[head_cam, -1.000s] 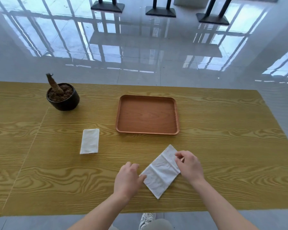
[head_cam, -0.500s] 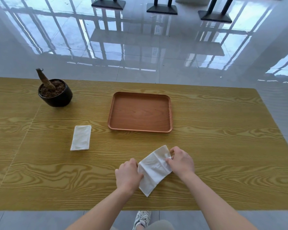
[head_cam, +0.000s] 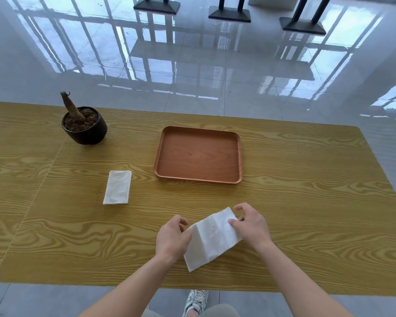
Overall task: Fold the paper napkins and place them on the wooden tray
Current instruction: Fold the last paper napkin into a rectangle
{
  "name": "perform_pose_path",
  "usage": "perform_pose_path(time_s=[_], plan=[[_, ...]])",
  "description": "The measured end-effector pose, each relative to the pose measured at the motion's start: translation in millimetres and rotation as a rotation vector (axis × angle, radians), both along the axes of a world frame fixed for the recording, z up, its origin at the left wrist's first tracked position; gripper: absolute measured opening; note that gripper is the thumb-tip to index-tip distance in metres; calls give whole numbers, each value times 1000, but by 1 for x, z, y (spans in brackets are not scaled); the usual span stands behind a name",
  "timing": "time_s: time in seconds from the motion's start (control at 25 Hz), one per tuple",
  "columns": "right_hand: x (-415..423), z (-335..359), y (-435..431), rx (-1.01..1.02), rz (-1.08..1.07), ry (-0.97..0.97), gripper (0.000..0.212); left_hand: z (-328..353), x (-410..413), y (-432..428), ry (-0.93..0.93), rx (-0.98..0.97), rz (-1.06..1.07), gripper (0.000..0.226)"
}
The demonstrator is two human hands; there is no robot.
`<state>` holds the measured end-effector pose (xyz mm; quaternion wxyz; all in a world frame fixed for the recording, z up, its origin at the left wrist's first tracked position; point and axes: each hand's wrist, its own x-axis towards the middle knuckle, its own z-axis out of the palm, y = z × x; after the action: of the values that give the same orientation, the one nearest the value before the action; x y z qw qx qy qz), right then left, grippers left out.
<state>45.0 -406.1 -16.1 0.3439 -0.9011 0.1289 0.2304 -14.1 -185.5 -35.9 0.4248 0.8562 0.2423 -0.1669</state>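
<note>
A white paper napkin [head_cam: 209,240] lies slanted near the table's front edge, creased and partly lifted. My left hand [head_cam: 172,237] pinches its left edge. My right hand [head_cam: 249,224] grips its upper right corner between thumb and fingers. A second white napkin [head_cam: 117,190], folded into a narrow rectangle, lies flat to the left. The wooden tray [head_cam: 237,156] sits beyond my hands at the table's middle, with nothing in it.
A black pot [head_cam: 87,130] of soil with a brown stump stands at the back left of the yellow wood-grain table [head_cam: 306,202]. Glossy tiled floor and dark table bases lie beyond the far edge. My shoe [head_cam: 196,302] shows below the front edge.
The napkin lay flat a second ago; both hands have since taken hold of it and lifted its edges, buckling it along a crease. The camera view shifted slightly.
</note>
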Motion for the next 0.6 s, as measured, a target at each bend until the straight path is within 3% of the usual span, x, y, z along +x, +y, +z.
perform_pose_path(time_s=[0.08,0.2,0.28,0.4,0.48,0.6], plan=[[0,3,2,182,-104,40,21,2,0,7,-15,-52,26,37],[0,10,7,466,-220,165,7,4,-12,21,-230,12,-163,54],[1,18,9,558,-193,249,14,2,-27,29,-360,45,-407,64],[1,30,13,732,-122,317,41,-9,-46,26,-279,188,-605,108],[1,37,21,633,-49,182,40,-17,-51,14,-200,283,-589,120],[1,43,31,354,22,-94,11,-20,-50,-7,-164,395,-510,100]])
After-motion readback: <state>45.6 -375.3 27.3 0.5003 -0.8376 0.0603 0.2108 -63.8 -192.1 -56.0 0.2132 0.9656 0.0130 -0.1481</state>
